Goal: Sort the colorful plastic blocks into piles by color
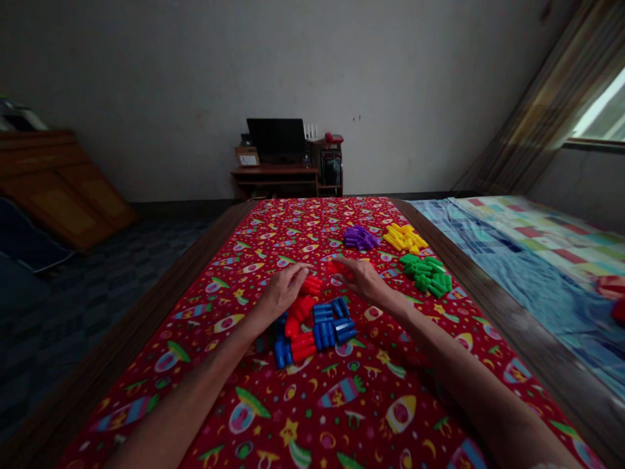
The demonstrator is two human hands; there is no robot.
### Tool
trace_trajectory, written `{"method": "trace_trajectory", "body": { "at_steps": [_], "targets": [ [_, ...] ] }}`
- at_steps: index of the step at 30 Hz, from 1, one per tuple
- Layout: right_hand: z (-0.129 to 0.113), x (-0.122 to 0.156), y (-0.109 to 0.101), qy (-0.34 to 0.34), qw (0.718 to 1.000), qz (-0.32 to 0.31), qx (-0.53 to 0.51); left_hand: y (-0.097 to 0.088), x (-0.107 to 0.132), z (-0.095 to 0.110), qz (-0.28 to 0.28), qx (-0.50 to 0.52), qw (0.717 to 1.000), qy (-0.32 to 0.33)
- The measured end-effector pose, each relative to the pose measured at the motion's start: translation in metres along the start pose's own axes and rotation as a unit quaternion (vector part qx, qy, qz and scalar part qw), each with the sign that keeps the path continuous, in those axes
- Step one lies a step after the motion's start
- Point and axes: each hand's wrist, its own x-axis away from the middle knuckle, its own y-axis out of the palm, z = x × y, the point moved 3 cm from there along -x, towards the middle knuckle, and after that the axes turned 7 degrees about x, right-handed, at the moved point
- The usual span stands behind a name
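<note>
A mixed heap of red and blue plastic pegs (312, 326) lies on the red patterned tablecloth (342, 404) in front of me. My left hand (283, 290) rests palm down at the heap's left edge, fingers stretched toward a few red pegs (310, 284). My right hand (359, 277) lies just right of it, fingers reaching left onto another red peg (336, 266); whether it grips that peg is unclear. Both hands sit at the far side of the heap.
Sorted piles lie further back on the right: purple pegs (360, 237), yellow pegs (405, 238), green pegs (428, 273). A bed with a checked sheet (537, 260) borders the table's right edge. A desk with a monitor (276, 140) stands against the far wall.
</note>
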Motion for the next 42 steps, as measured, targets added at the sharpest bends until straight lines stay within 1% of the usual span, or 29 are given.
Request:
{"method": "trace_trajectory", "body": {
  "at_steps": [2, 4, 7, 9, 11, 13, 15, 17, 19, 21, 22, 23, 25, 27, 29, 31, 34, 36, 38, 40, 42],
  "targets": [
    [0.023, 0.004, -0.001, 0.03, 0.997, -0.003, 0.072, -0.002, 0.0, -0.007, -0.009, -0.08, 0.996, 0.039],
    [0.041, 0.009, 0.001, 0.05, 0.989, -0.027, 0.134, 0.0, -0.001, -0.016, -0.033, -0.122, 0.99, 0.058],
    [0.057, 0.017, 0.004, 0.058, 0.981, -0.061, 0.177, 0.008, -0.002, -0.024, -0.084, -0.144, 0.985, 0.051],
    [0.059, 0.021, 0.003, 0.034, 0.985, -0.05, 0.161, 0.014, -0.003, -0.026, -0.112, -0.157, 0.981, 0.029],
    [0.052, 0.021, -0.002, -0.009, 0.993, -0.008, 0.12, 0.015, -0.004, -0.024, -0.108, -0.167, 0.98, 0.006],
    [0.037, 0.018, -0.007, -0.05, 0.996, 0.038, 0.064, 0.013, -0.006, -0.022, -0.07, -0.166, 0.984, -0.008],
    [0.017, 0.013, -0.005, -0.063, 0.996, 0.059, 0.011, 0.011, -0.007, -0.018, -0.023, -0.146, 0.989, -0.015],
    [-0.004, 0.007, 0.003, -0.051, 0.997, 0.056, -0.029, 0.01, -0.006, -0.013, 0.009, -0.104, 0.994, -0.016],
    [-0.022, 0.003, 0.013, -0.031, 0.997, 0.036, -0.059, 0.011, -0.004, -0.006, 0.017, -0.048, 0.999, -0.01],
    [-0.031, -0.001, 0.018, -0.008, 0.997, 0.009, -0.077, 0.014, -0.003, 0.003, 0.011, -0.006, 1.0, 0.0],
    [-0.03, -0.002, 0.017, 0.008, 0.997, -0.003, -0.078, 0.014, -0.002, 0.006, 0.001, 0.001, 1.0, 0.007],
    [-0.025, -0.003, 0.014, 0.029, 0.997, -0.009, -0.073, 0.014, -0.002, 0.009, -0.011, -0.004, 1.0, 0.014],
    [-0.008, -0.004, 0.0, 0.075, 0.996, -0.001, -0.045, 0.012, -0.002, 0.011, -0.041, -0.047, 0.997, 0.035],
    [0.017, -0.003, -0.019, 0.119, 0.992, 0.025, -0.014, 0.007, -0.001, 0.008, -0.082, -0.11, 0.989, 0.048],
    [0.041, 0.001, -0.035, 0.149, 0.988, 0.035, 0.003, 0.002, 0.001, 0.002, -0.126, -0.166, 0.977, 0.044],
    [0.06, 0.007, -0.044, 0.165, 0.986, 0.016, 0.002, 0.0, 0.005, -0.004, -0.168, -0.198, 0.966, 0.025],
    [0.075, 0.014, -0.046, 0.185, 0.982, -0.04, -0.012, 0.001, 0.009, -0.005, -0.204, -0.218, 0.955, -0.003],
    [0.08, 0.017, -0.044, 0.204, 0.976, -0.075, -0.016, 0.003, 0.009, -0.002, -0.203, -0.226, 0.953, -0.015],
    [0.084, 0.019, -0.043, 0.223, 0.97, -0.092, -0.01, 0.004, 0.006, 0.002, -0.184, -0.223, 0.957, -0.028],
    [0.085, 0.019, -0.044, 0.232, 0.969, -0.082, -0.005, 0.002, 0.003, 0.005, -0.142, -0.188, 0.971, -0.041],
    [0.078, 0.015, -0.049, 0.226, 0.973, -0.04, -0.006, 0.0, -0.001, 0.007, -0.073, -0.121, 0.988, -0.056]
  ]
}}
